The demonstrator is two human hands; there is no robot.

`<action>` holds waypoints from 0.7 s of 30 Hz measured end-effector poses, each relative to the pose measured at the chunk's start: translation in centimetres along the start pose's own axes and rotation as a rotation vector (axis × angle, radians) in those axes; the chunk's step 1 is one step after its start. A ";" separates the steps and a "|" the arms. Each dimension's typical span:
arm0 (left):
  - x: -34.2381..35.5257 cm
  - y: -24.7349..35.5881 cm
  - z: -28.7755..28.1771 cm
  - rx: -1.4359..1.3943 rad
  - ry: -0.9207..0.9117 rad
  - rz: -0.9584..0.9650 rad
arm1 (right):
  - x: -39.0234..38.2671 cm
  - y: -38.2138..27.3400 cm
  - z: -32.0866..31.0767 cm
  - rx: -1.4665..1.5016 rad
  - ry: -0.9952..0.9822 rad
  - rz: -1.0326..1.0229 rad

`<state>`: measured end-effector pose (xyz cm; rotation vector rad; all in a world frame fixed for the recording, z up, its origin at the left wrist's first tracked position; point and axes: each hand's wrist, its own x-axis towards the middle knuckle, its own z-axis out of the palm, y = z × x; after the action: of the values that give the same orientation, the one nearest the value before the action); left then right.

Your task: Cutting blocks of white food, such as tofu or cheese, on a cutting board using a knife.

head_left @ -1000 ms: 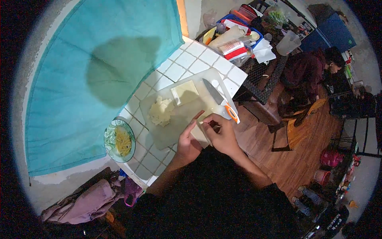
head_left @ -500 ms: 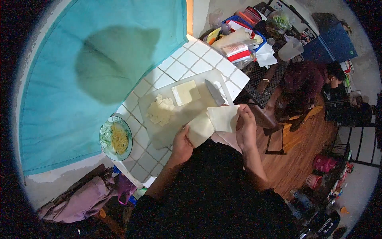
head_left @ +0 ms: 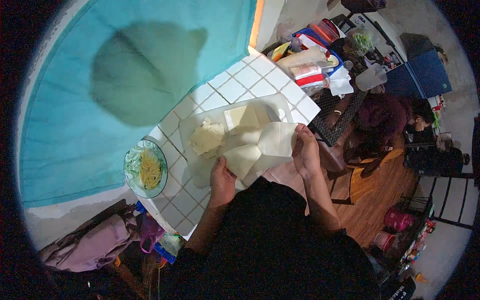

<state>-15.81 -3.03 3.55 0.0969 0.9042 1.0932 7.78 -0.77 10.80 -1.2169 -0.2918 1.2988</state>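
Note:
Both hands are closed on thin, pale square dough wrappers held above a translucent cutting board [head_left: 192,172]. My left hand [head_left: 222,180] pinches one wrapper [head_left: 242,160] by its lower left edge. In my right hand [head_left: 306,150] is another wrapper [head_left: 278,138], gripped at its right edge; the two sheets meet at the middle, and I cannot tell whether they are joined. Behind them on the board lies a square stack of wrappers [head_left: 241,119]. Left of it is a heap of loose pale pieces [head_left: 206,138]. The knife [head_left: 273,115] is mostly hidden behind the right wrapper.
A glass bowl [head_left: 131,175] with yellow strips stands on the white tiled counter [head_left: 216,101], left of the board. A crowded blue basket [head_left: 336,56] sits at the far right. Beyond the counter, a person [head_left: 380,112] bends forward near a wooden chair [head_left: 365,182].
The view has shifted slightly. My hands have moved a little, and the wrappers now bend more and cover most of the knife. Both hands keep their hold.

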 end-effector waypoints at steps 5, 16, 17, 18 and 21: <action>0.5 0.8 -0.6 0.012 0.023 0.038 | 0.5 -0.3 0.2 0.115 0.054 0.060; 0.2 2.1 -2.2 0.030 0.043 0.075 | 4.3 0.9 0.2 -0.150 0.057 0.007; 0.1 2.0 -2.2 0.032 0.013 0.100 | 4.9 1.5 0.7 -0.162 0.064 0.049; -0.1 1.9 -2.1 0.033 0.022 0.099 | 5.5 1.9 1.1 -0.151 -0.009 0.025; -0.7 1.7 -1.6 0.050 0.030 0.097 | 7.6 3.4 2.7 -0.219 -0.124 0.081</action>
<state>-18.21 -3.30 3.68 0.1674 0.9618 1.1644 6.37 6.33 5.85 -1.3450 -0.4881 1.4442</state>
